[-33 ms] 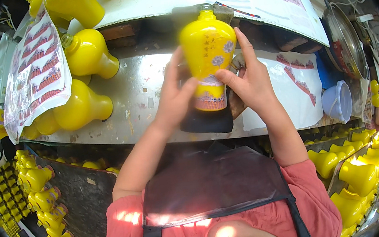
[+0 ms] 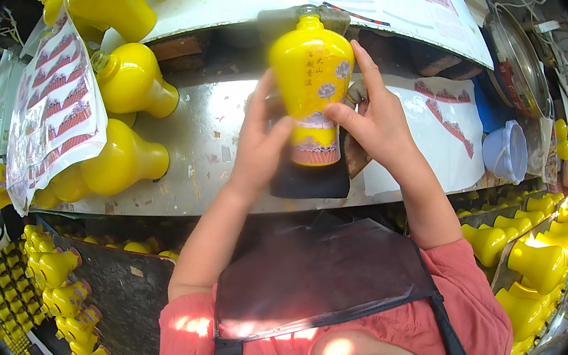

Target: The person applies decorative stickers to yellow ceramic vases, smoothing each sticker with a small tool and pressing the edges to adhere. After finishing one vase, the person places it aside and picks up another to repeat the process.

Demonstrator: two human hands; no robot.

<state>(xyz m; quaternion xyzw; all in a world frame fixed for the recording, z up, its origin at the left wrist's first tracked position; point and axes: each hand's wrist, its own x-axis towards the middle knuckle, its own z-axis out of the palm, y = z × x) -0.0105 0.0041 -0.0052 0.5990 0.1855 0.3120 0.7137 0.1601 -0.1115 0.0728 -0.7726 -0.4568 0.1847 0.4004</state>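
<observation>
Both hands are on it: the left hand [image 2: 263, 148] presses its fingers and thumb against the near side of a yellow vase-shaped bottle [image 2: 312, 78], and the right hand [image 2: 373, 120] closes on the other side, index finger stretched up along the shoulder, thumb pushing across the patterned decal band [image 2: 313, 147] around the lower body. So the bottle is clamped between the two palms, upright, neck toward the top of the frame, held in the upper centre just above a dark pad [image 2: 309, 181] on the metal workbench [image 2: 204, 159]. By the look of it the band already sits in place low on the bottle, with small flower motifs higher up, and the thumbs seem to be smoothing it down; whether the far side is finished cannot be seen from here. Moving outward: at upper left, plain yellow bottles [image 2: 123, 80] lie on their sides with no band visible, next to a sheet of red-patterned decals [image 2: 53, 117]. To the right of the hands, a white sheet [image 2: 435, 137] carries more strips, and a pale plastic bowl [image 2: 507, 150] stands beside it. Rows of yellow bottles [image 2: 65, 304] fill the lower left and lower right.
</observation>
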